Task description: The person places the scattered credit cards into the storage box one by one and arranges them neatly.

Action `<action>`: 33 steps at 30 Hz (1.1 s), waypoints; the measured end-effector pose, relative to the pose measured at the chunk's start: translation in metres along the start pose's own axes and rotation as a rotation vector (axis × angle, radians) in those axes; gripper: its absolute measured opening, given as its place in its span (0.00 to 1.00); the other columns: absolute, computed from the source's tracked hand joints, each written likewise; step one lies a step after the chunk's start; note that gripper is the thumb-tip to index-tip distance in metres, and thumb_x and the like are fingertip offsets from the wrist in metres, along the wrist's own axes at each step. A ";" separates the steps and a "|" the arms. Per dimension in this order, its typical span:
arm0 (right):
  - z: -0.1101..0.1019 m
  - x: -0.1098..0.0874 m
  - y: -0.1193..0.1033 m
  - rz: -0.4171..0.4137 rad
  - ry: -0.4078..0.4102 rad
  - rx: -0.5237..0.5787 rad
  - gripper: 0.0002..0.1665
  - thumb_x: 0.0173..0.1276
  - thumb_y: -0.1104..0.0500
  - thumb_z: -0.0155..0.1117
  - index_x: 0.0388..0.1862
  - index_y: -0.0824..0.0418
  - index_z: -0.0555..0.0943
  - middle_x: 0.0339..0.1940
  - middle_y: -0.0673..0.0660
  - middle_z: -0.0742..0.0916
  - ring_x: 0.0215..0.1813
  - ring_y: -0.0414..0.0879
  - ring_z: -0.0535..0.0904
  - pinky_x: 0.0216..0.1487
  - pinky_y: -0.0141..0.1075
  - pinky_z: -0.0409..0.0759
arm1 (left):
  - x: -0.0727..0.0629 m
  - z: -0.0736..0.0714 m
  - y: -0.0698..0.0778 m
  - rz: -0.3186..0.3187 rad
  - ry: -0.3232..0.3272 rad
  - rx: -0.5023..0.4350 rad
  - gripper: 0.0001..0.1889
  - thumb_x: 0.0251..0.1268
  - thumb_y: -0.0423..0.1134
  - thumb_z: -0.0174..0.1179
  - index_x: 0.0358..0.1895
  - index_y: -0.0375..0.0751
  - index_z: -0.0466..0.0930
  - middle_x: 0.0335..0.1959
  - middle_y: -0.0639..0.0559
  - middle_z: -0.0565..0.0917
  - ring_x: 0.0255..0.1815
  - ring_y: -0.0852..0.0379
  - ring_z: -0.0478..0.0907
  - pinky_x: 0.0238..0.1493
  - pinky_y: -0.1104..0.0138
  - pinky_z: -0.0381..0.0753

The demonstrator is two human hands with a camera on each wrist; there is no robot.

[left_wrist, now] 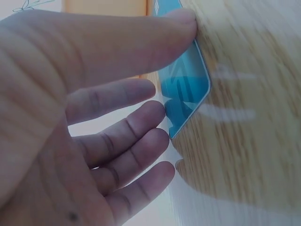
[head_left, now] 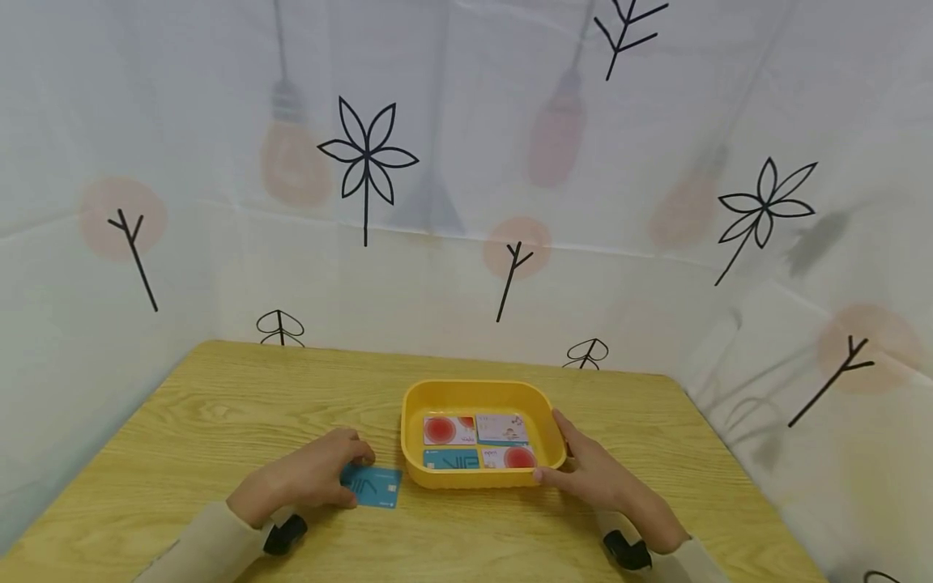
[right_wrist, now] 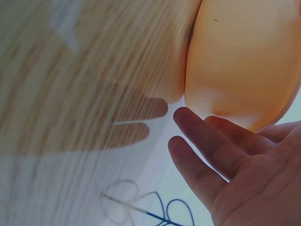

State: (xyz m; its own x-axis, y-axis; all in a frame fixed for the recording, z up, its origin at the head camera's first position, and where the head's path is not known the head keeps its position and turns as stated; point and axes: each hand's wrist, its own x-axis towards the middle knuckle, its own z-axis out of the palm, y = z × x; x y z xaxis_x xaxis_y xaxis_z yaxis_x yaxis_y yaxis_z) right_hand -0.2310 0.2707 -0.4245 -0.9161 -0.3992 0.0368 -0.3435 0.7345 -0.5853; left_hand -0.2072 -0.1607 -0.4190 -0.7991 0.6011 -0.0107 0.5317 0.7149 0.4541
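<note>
A blue card [head_left: 381, 488] with dark lettering and a small chip lies on the wooden table, left of a yellow plastic tray [head_left: 477, 479]. My left hand [head_left: 321, 474] holds the card by its edges, thumb on the near side and fingers on the far side. In the left wrist view the thumb crosses in front of the card [left_wrist: 186, 87], hiding part of it. My right hand [head_left: 594, 470] grips the tray's right end, thumb at the front rim and index finger along the side. Its lower fingers stand off the tray wall in the right wrist view.
Inside the tray lie several cards: a white one with red circles [head_left: 440, 431], a pale patterned one [head_left: 501, 427], a blue one [head_left: 450, 460] and another red-circled one [head_left: 519, 458]. A printed curtain [head_left: 437, 283] stands behind the wooden table [head_left: 291, 389].
</note>
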 end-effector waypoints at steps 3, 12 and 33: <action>0.000 0.000 0.000 0.000 0.001 -0.003 0.65 0.58 0.32 0.64 0.78 0.62 0.41 0.73 0.64 0.63 0.69 0.56 0.66 0.64 0.54 0.64 | 0.000 0.000 0.001 -0.012 -0.001 0.005 0.25 0.46 0.43 0.75 0.49 0.43 0.80 0.42 0.57 0.74 0.43 0.58 0.71 0.48 0.59 0.74; 0.000 0.000 0.000 -0.003 0.003 -0.005 0.64 0.58 0.33 0.64 0.78 0.62 0.41 0.73 0.64 0.63 0.69 0.55 0.65 0.64 0.54 0.64 | 0.001 0.001 0.003 -0.039 0.001 0.024 0.24 0.46 0.43 0.75 0.48 0.44 0.79 0.40 0.58 0.73 0.42 0.59 0.71 0.47 0.59 0.74; 0.001 -0.001 0.000 0.003 0.005 -0.023 0.64 0.58 0.31 0.62 0.78 0.62 0.41 0.74 0.65 0.61 0.71 0.58 0.61 0.65 0.56 0.62 | -0.001 0.003 0.002 -0.009 0.003 -0.024 0.22 0.48 0.43 0.73 0.48 0.49 0.76 0.41 0.59 0.71 0.41 0.60 0.69 0.47 0.60 0.73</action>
State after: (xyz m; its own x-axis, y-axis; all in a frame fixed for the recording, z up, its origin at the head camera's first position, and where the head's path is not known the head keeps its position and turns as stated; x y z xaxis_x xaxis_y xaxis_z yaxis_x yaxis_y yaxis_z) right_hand -0.2304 0.2710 -0.4253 -0.9182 -0.3942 0.0392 -0.3454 0.7483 -0.5664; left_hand -0.2048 -0.1584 -0.4202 -0.8047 0.5936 -0.0119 0.5179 0.7116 0.4748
